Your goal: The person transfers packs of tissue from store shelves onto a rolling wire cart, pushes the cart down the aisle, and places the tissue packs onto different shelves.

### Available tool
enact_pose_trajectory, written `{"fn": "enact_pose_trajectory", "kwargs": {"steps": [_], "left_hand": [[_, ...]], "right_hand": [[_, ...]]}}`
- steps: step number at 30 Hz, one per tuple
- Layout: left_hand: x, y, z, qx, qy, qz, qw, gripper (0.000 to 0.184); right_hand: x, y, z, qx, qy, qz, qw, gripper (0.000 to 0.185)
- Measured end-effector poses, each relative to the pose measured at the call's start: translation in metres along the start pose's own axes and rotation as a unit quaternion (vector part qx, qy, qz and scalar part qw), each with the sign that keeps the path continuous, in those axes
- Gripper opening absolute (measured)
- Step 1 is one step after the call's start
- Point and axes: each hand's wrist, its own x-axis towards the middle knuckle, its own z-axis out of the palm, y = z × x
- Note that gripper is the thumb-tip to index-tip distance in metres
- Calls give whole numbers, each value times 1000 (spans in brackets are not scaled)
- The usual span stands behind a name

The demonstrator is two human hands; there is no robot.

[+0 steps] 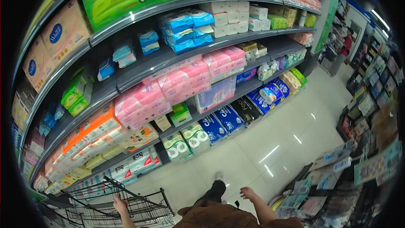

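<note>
Near the bottom left, my left hand (120, 203) is closed round the rim of a black wire shopping cart (145, 204). My right hand (247, 193) hangs over the floor beside my body, holding nothing, with its fingers loosely curled and apart. Between the two hands, my dark trouser leg and a light shoe (219, 176) show above the pale tiles. Past the cart stand white and red tissue packs (145, 160) on the bottom shelf, and toilet roll packs (196, 137) lie to their right.
Long shelves (139, 69) of tissue packs curve across the left and top. Hanging packaged goods (329, 177) crowd the right side, close to my right hand. Glossy floor (270, 143) runs between them. A person in a red top (346, 44) stands far up the aisle.
</note>
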Motion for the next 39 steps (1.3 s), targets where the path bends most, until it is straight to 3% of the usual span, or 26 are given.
{"fn": "enact_pose_trajectory", "kwargs": {"steps": [1, 3, 4, 5, 7, 9, 10, 11, 14, 15, 16, 17, 18, 19, 20, 21, 22, 23, 24, 25, 26, 28, 32, 36, 39], "left_hand": [[3, -2, 9, -20, 3, -3, 1000, 66], [12, 11, 34, 64, 75, -9, 995, 70], [46, 12, 30, 192, -7, 9, 981, 72], [39, 40, 58, 273, 33, 20, 961, 69], [71, 30, 88, 354, 85, 80, 928, 68], [77, 40, 97, 296, 10, 45, 954, 64], [14, 114, 125, 299, -14, -53, 953, 58], [29, 96, 118, 307, -21, 4, 951, 56], [62, 24, 105, 364, -17, 152, 919, 49], [-29, 113, 159, 244, -49, 80, 965, 49], [-9, 76, 145, 415, -73, 145, 895, 49], [-44, 107, 168, 364, -65, 126, 920, 47], [-75, 146, 203, 247, 13, -52, 967, 44], [-89, 163, 214, 381, 14, -24, 924, 41], [-86, 144, 215, 331, 1, -37, 943, 41], [-93, 136, 223, 386, 35, 18, 922, 41], [-81, 92, 220, 376, 37, 82, 922, 39], [-87, 105, 226, 385, 34, 78, 919, 38], [-104, 113, 240, 390, 30, 71, 918, 38], [-115, 121, 257, 394, 23, 72, 916, 37], [-127, 126, 273, 387, 35, 75, 918, 37], [-152, 134, 308, 383, 37, 77, 920, 37], [-195, 151, 380, 372, 33, 67, 925, 39], [-234, 159, 459, 375, 32, 58, 925, 39], [-267, 161, 517, 397, 33, 61, 915, 41]], "right_hand": [[8, 0, -6, -5, -25, 8, 1000, 40], [39, 11, -28, -51, -26, 69, 996, 40], [51, 13, -44, -78, -30, 108, 991, 40], [61, 12, -61, -106, -30, 148, 983, 40], [76, 12, -102, -133, -33, 184, 973, 40], [106, 2, -154, -102, -8, 194, 976, 40], [116, 6, -176, -55, 12, 190, 980, 40], [115, -14, -199, 2, 8, 191, 982, 30], [116, -99, -245, -7, 62, 131, 989, 22], [131, -118, -269, 39, 63, 128, 989, 30], [144, -129, -297, 73, 37, 88, 993, 37], [146, -172, -306, 59, 54, 89, 993, 41], [165, -194, -326, 56, 47, 59, 996, 41], [174, -238, -339, 70, 37, 39, 996, 42], [196, -282, -352, 66, 63, 42, 995, 44], [226, -319, -371, 79, 76, 13, 994, 45], [246, -356, -390, 68, 78, -54, 993, 48], [266, -395, -404, 72, 85, -110, 988, 51], [293, -439, -435, 92, 36, -171, 980, 39], [327, -483, -459, 51, 75, -212, 973, 45], [411, -500, -527, 75, 8, -298, 952, 44], [402, -619, -516, 35, 91, -291, 952, 48], [443, -763, -526, 40, 70, -315, 946, 55], [473, -848, -516, 66, 23, -319, 945, 63], [472, -870, -509, 87, -5, -308, 947, 69]]}}
